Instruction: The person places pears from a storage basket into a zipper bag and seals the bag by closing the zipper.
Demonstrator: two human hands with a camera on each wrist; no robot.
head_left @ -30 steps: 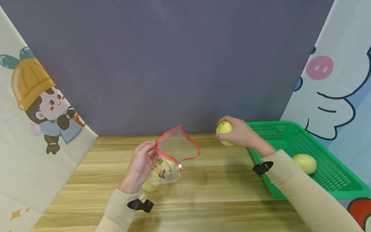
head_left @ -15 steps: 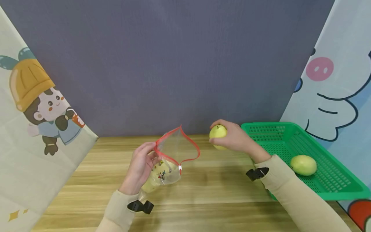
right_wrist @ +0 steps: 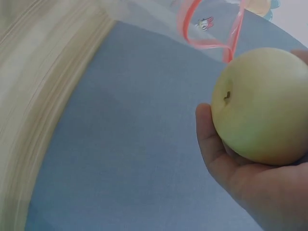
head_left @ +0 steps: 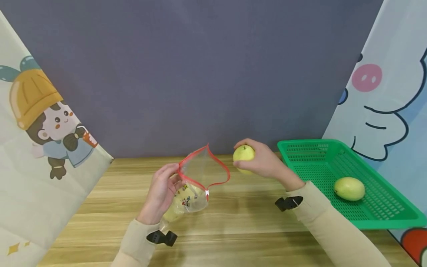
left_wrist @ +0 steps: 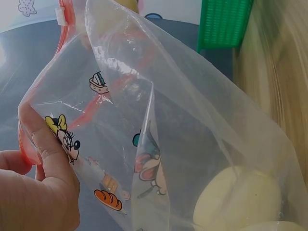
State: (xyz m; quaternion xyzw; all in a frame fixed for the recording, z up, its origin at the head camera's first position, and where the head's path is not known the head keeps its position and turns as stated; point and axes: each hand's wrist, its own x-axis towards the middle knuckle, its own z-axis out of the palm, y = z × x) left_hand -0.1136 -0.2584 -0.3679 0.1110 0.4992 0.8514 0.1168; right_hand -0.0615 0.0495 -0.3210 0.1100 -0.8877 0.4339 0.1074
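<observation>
My left hand (head_left: pixel 163 191) pinches the red-rimmed mouth of a clear zip bag (head_left: pixel 197 200), whose opening gapes toward the right. The bag carries printed cartoon figures. Pale yellow-green fruit (left_wrist: pixel 238 197) lies inside at its bottom, seen through the plastic in the left wrist view. To the right of the bag, my right hand (head_left: pixel 263 159) grips a yellow-green apple (head_left: pixel 244 154) above the table, stem up. In the right wrist view the apple (right_wrist: pixel 262 106) sits between thumb and fingers, apart from the bag's red rim.
A green plastic basket (head_left: pixel 387 200) stands at the right with one oval yellow-green fruit (head_left: pixel 349 188) in it. A wooden table (head_left: pixel 240 237) lies under the hands. A grey-blue panel (head_left: pixel 213 74) rises behind, with cartoon-printed sheets on both sides.
My right hand has moved left with the apple, away from the basket and closer to the bag's mouth. The left hand and the bag have stayed nearly still.
</observation>
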